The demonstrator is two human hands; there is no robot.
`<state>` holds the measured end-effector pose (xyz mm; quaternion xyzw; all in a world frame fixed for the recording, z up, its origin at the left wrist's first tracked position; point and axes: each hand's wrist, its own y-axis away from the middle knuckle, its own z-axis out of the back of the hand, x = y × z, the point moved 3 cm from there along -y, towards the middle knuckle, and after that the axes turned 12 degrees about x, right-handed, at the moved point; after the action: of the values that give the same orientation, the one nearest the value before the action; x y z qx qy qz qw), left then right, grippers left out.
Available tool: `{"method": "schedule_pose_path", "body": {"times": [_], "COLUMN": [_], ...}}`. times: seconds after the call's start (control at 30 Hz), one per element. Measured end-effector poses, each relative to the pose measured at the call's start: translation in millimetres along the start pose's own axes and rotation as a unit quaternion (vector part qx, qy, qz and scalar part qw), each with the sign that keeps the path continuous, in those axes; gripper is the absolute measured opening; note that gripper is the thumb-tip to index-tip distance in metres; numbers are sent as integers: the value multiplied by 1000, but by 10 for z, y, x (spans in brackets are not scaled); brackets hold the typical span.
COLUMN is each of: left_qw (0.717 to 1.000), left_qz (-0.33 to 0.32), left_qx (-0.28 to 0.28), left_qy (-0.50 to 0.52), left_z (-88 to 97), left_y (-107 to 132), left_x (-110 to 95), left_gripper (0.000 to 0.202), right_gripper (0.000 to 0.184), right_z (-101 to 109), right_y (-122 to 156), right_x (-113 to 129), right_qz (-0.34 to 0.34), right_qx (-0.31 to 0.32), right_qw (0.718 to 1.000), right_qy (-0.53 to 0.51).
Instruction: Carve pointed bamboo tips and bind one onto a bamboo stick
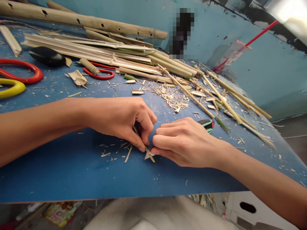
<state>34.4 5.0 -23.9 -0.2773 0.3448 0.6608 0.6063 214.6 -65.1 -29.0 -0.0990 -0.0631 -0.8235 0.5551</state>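
Note:
My left hand [127, 118] is closed in a pinch at the middle of the blue table. Its thumb and forefinger hold a thin bamboo strip [153, 159], greenish near the fingertips. Something dark shows in the gap behind the thumb; I cannot make out what. My right hand [182, 142] is closed, palm down, touching the strip's end. From beneath it, on the far side, sticks out the black, green and red handle of a utility knife [206, 125]. A pale pointed piece, seemingly the blade, lies across the strip at the fingertips. The fingers hide most of the knife.
Split bamboo lengths [96, 51] and a holed bamboo pole [83, 23] lie along the wall. Shavings [174, 97] and thin sticks [189, 92] are scattered beyond my hands. Red-handled scissors [105, 76], a black mouse-shaped object [47, 56] and yellow handles [14, 88] lie left.

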Motion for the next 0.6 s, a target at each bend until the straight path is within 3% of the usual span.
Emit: {"method": "schedule_pose_path", "body": {"times": [0.37, 0.6], "left_qw": [1000, 999], "left_qz": [-8, -3], "left_qx": [-7, -12], "left_qy": [-28, -44], "left_z": [-3, -15], "left_y": [-20, 22], "left_x": [-55, -21], "left_gripper": [20, 16], "right_gripper": [38, 45], "right_z": [3, -8], "right_y": [83, 124], "right_x": [61, 78], "right_qz": [28, 15], "right_qx": [60, -49], "right_qw": [998, 998], "right_qy": [21, 46]}}
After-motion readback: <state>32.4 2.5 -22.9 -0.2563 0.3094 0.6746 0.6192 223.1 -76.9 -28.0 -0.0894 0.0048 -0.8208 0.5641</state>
